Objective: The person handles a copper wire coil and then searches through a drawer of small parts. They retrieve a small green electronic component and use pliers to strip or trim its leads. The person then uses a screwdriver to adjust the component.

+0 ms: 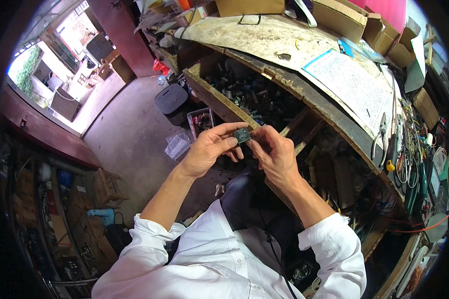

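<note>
Between my two hands is a small dark, box-shaped part (242, 135) with faint markings on its face; its exact kind is too small to tell. The thumb and fingers of my left hand (213, 147) pinch it from the left. From the right, my right hand (277, 152) grips its edge with thumb and fingertips. Both hands are in front of an open wooden drawer (217, 99), which holds many small dark components (254, 92) in a jumbled heap.
A worn workbench (254, 37) carries a written sheet (354, 82), pliers (380, 137), tangled tools and cardboard boxes (340, 17). On the floor stand a dark bin (171, 99) and a small crate (201, 121). A wooden stool (109, 187) stands at left, near shelves.
</note>
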Available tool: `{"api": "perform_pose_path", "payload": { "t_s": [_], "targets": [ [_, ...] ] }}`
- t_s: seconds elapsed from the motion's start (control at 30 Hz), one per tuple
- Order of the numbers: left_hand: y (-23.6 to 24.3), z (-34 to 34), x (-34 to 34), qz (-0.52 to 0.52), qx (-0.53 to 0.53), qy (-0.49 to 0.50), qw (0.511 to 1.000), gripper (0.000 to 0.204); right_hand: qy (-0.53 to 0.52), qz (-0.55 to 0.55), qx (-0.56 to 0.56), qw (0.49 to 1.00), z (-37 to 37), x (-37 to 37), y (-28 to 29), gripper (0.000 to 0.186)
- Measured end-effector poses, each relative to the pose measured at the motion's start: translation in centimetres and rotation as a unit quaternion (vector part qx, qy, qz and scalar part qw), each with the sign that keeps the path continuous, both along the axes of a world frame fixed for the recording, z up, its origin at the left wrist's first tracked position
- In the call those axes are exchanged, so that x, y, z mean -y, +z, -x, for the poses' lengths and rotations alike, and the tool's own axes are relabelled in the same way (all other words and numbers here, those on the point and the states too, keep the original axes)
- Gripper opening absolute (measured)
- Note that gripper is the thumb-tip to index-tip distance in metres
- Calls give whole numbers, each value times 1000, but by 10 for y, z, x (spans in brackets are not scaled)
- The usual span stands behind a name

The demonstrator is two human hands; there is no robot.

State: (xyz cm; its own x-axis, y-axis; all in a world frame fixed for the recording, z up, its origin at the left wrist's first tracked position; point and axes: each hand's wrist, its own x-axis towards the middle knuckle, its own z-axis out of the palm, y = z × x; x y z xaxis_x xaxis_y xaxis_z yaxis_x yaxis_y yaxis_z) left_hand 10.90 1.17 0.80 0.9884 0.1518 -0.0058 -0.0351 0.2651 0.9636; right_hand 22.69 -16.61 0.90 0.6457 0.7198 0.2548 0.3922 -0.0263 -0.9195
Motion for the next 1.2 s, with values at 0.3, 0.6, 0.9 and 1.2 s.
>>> {"api": "perform_pose_path", "payload": {
  "t_s": [0.3,0.6,0.9,1.2],
  "targets": [
    [0,6,-1,23,1,15,1000,32,16,6,10,1000,3,2,7,16],
    [2,37,-28,295,42,48,953,43,25,25,46,998,7,1,4,12],
    [-4,85,-59,342,66,60,935,46,10,77,91,993,6,3,2,12],
    [-9,106,-78,373,88,30,923,38,-27,107,129,985,8,2,-2,14]
  ]
}}
